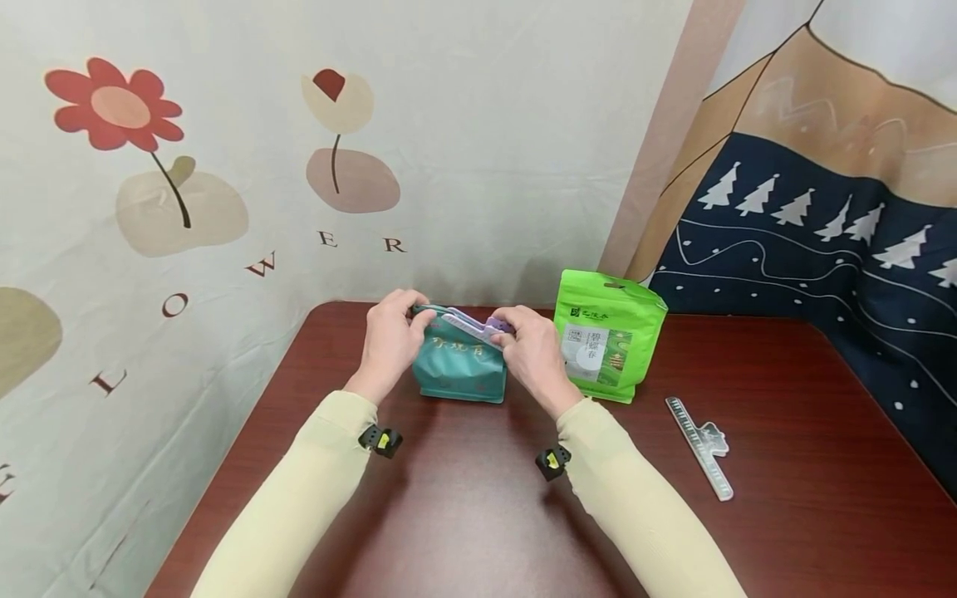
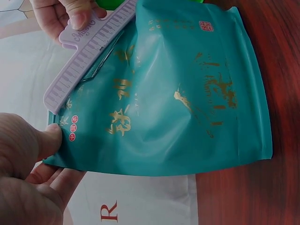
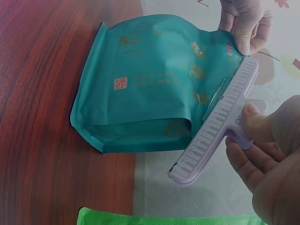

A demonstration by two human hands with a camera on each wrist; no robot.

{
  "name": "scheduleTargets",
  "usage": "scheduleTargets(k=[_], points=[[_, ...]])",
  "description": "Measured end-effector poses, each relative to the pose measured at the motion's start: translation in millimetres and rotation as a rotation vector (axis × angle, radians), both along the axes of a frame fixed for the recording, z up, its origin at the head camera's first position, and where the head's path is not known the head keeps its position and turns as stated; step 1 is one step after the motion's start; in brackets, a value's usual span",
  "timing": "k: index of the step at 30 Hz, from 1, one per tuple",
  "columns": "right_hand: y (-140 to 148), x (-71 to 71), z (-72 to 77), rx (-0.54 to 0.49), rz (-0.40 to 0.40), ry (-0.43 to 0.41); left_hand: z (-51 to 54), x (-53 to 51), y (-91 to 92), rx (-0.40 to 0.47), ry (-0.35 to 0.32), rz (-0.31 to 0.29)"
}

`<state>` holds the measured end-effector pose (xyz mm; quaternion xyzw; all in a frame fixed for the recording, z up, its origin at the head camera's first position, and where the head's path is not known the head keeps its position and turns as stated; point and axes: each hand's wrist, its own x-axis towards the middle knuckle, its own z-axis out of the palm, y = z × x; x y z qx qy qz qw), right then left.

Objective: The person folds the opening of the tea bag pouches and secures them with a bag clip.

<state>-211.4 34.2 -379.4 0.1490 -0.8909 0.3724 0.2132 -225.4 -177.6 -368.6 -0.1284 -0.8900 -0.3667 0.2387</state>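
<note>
At the desk's (image 1: 463,515) far side, a bright green bag (image 1: 611,340) stands upright just beyond the right hand (image 1: 534,353), which overlaps its left edge in the head view; it is the nearest thing on that side. A clear clip (image 1: 701,448), printed with piano keys along its bar, lies on the desk to the right, apart from both bags. Behind the desk hangs a pale cloth (image 1: 486,149) with flowers and letters, and to the right a dark blue one (image 1: 785,241) with white trees.

The teal bag (image 1: 459,370) stands near the desk's far edge, between the person's two hands. It is opaque and full-bodied below, flattening towards the top; its contents are hidden, as are the green bag's. A lilac clip (image 3: 215,124) lies along its top edge, one end jutting past the side. Whether the clip bites the whole edge is hard to tell.

The hands are apart: the left hand (image 1: 392,336) pinches the teal bag's top corner, while the right grips the lilac clip's handle between thumb and fingers.
</note>
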Motion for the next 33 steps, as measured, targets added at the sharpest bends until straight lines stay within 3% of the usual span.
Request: scheduleTargets(k=[33], points=[[-2.5,-4.7,3.7,-0.012,0.012,-0.021,0.2,0.9,-0.2,-0.023,0.0,-0.004]])
